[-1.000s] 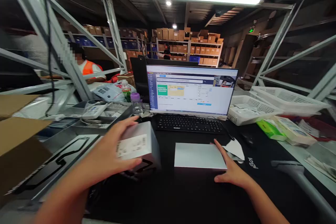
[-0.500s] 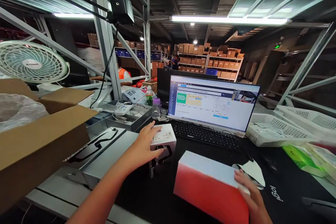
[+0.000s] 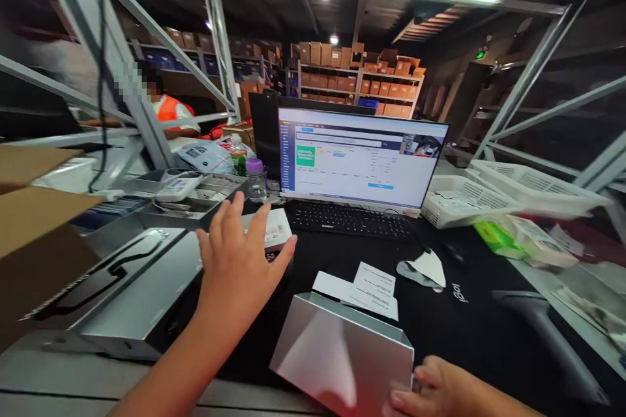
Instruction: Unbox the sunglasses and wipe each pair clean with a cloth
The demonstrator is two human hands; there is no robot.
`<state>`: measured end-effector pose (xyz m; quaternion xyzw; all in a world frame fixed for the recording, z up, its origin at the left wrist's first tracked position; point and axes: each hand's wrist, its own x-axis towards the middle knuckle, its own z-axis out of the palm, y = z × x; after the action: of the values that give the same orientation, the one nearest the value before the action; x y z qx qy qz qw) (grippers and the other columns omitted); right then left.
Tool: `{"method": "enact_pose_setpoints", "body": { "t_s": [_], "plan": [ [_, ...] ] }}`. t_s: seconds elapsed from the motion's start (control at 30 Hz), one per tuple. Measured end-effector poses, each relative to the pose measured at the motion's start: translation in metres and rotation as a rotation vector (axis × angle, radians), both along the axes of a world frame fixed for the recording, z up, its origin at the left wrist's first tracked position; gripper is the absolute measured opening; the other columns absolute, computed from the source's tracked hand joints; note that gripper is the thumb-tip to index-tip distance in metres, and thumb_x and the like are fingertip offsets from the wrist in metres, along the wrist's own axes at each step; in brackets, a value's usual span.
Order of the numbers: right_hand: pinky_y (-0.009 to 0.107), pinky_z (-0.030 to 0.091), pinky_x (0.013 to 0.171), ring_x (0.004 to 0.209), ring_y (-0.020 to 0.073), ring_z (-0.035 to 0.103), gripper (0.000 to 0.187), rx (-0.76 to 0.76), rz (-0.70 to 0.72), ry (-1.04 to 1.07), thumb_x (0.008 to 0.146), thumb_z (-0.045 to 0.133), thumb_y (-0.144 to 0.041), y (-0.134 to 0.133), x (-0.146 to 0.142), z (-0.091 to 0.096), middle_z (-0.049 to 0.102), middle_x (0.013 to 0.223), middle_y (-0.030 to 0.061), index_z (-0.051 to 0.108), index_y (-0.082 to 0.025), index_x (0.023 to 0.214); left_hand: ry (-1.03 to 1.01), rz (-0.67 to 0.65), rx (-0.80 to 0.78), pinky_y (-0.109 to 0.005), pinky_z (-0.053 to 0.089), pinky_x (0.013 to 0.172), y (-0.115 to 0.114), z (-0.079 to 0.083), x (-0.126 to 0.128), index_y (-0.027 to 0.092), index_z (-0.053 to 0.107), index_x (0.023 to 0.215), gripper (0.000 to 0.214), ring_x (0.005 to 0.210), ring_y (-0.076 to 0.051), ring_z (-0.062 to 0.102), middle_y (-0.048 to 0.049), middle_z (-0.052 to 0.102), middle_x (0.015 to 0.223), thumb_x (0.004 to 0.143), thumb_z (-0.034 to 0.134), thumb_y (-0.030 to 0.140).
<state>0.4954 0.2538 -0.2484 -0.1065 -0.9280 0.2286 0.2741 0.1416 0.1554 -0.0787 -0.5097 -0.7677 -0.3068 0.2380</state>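
My left hand (image 3: pixel 239 267) hovers with fingers spread just above a small white labelled box (image 3: pixel 274 232) on the black desk mat (image 3: pixel 469 332); I cannot tell if it touches the box. My right hand (image 3: pixel 435 391), at the bottom edge, has its fingers curled against the lower right corner of a silver-grey box (image 3: pixel 342 352), which is tilted up toward me. A white printed label (image 3: pixel 374 288) shows at that box's far edge.
A monitor (image 3: pixel 359 156) and black keyboard (image 3: pixel 349 220) stand behind. A long grey box with a black outline (image 3: pixel 122 287) and open cardboard cartons (image 3: pixel 34 228) lie left. White baskets (image 3: pixel 489 199) sit right. A person in an orange vest (image 3: pixel 171 114) works beyond the racking.
My left hand has let go of the small white box and spread open above it. My right hand has drawn the silver-grey box nearer and turned it.
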Motion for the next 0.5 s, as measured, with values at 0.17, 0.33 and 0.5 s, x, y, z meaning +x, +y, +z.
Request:
{"method": "enact_pose_setpoints", "body": {
  "t_s": [0.17, 0.33, 0.5],
  "plan": [
    [0.008, 0.053, 0.072, 0.098, 0.0071, 0.07, 0.048, 0.484, 0.306, -0.013, 0.076, 0.073, -0.019, -0.02, -0.006, -0.004, 0.076, 0.101, -0.0204, 0.066, -0.046, 0.115, 0.06, 0.074, -0.25, -0.079, 0.041, 0.091, 0.024, -0.008, -0.002, 0.016, 0.055, 0.134, 0.066, 0.137, -0.055, 0.036, -0.0301, 0.038, 0.15, 0.088, 0.049, 0.063],
    [0.009, 0.053, 0.083, 0.129, 0.0058, 0.052, 0.035, 0.791, 0.395, 0.03, 0.077, 0.074, -0.024, -0.017, -0.018, 0.017, 0.068, 0.121, -0.0257, 0.069, -0.045, 0.103, 0.063, -0.22, -0.332, -0.06, 0.045, 0.106, 0.031, -0.01, -0.047, 0.027, 0.062, 0.129, 0.054, 0.133, -0.04, 0.049, -0.0139, 0.057, 0.142, 0.08, 0.058, 0.049],
    [0.025, 0.055, 0.1, 0.14, 0.0102, 0.038, 0.02, 0.971, 0.441, 0.048, 0.086, 0.063, -0.032, -0.014, -0.024, 0.042, 0.064, 0.13, -0.0193, 0.073, -0.039, 0.102, -0.061, -0.73, -0.438, -0.049, 0.031, 0.12, 0.024, 0.004, -0.093, 0.039, 0.06, 0.133, 0.062, 0.136, -0.028, 0.051, 0.0067, 0.056, 0.146, 0.072, 0.062, 0.03]
  ]
}}
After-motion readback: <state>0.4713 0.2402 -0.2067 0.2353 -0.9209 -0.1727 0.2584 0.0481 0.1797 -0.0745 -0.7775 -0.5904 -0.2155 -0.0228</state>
